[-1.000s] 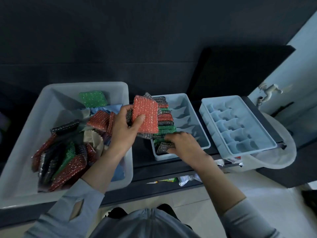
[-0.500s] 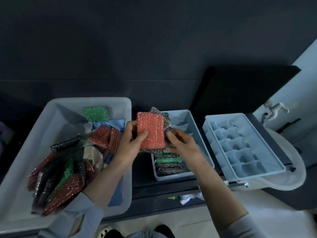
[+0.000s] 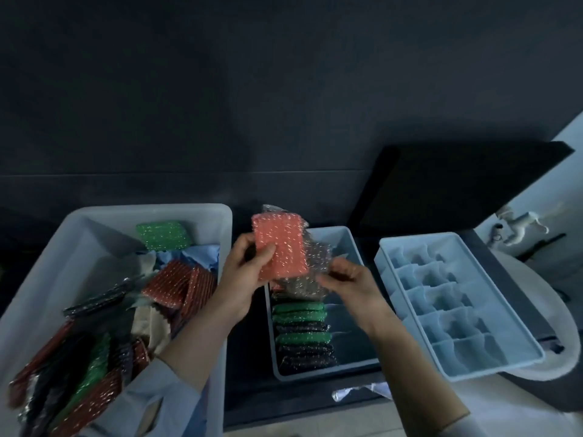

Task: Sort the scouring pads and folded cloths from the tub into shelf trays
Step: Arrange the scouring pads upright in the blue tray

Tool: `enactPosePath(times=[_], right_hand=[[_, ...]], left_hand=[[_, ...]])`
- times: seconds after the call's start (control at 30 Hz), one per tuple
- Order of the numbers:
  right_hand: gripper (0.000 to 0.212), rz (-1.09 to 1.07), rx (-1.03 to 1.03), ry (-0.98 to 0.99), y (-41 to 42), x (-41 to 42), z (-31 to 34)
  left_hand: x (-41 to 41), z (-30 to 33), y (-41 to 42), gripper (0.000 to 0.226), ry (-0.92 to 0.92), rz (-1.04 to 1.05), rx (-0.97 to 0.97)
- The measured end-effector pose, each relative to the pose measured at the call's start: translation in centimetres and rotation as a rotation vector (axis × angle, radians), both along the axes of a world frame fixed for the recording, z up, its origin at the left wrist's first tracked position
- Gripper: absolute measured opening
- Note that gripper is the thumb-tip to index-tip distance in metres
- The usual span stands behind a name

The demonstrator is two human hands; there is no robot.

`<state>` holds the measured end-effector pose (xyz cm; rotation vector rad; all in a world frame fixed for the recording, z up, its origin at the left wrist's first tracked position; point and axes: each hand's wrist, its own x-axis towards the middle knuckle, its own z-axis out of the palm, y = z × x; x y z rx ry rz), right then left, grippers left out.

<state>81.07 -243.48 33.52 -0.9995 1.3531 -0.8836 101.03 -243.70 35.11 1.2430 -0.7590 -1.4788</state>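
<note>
Left hand point(image 3: 243, 272) curled round stack of pads point(image 3: 280, 247), red pad foremost, held above tray point(image 3: 350, 244) at its 11 o'clock corner. Right hand point(image 3: 350, 279), a second ago pressed on row in tray, now lifted; dark pad point(image 3: 310, 279) pinched off back of stack. Row of green and dark pads fills tray's left side. Tub point(image 3: 75, 234) at 9 o'clock holds many pads and cloths; divided tray point(image 3: 388, 250) at 3 o'clock unfilled. Judged: next pad bound for row.

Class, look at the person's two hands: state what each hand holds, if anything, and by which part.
Left hand grips the red scouring pad at its lower left edge. Right hand pinches the dark pad behind it at its right edge.
</note>
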Motion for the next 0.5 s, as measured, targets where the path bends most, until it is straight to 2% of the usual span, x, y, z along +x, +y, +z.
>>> enactPosePath(times=[0.1, 0.17, 0.23, 0.3, 0.37, 0.43, 0.5], right_hand=[[0.009, -0.158, -0.244, 0.567, -3.4, -2.9, -1.3], [0.017, -0.087, -0.485, 0.956, -5.8, -4.4, -1.8], [0.022, 0.038, -0.646, 1.18, -8.1, -4.6, -2.3], [0.029, 0.16, -0.709, 1.365, -9.8, -3.8, -3.1], [0.037, 0.338, -0.659, 1.471, -10.9, -2.7, -3.7], [0.046, 0.464, -0.611, 1.492, -11.6, -1.9, -4.4], [0.055, 0.406, -0.625, 1.463, -11.8, -1.4, -5.2]], left_hand=[[0.8, 0.2, -1.2, 0.019, -0.039, 0.126, -0.038], [1.4, 0.2, -1.7, 0.023, -0.068, 0.146, -0.041], [1.7, 0.0, -1.9, 0.024, -0.105, 0.157, -0.031], [1.7, -0.2, -1.9, 0.024, -0.127, 0.157, -0.026], [1.6, -0.2, -1.7, 0.024, -0.133, 0.14, -0.021], [1.4, -0.4, -1.6, 0.027, -0.138, 0.126, -0.015], [1.3, -0.7, -1.5, 0.031, -0.147, 0.124, -0.005]])
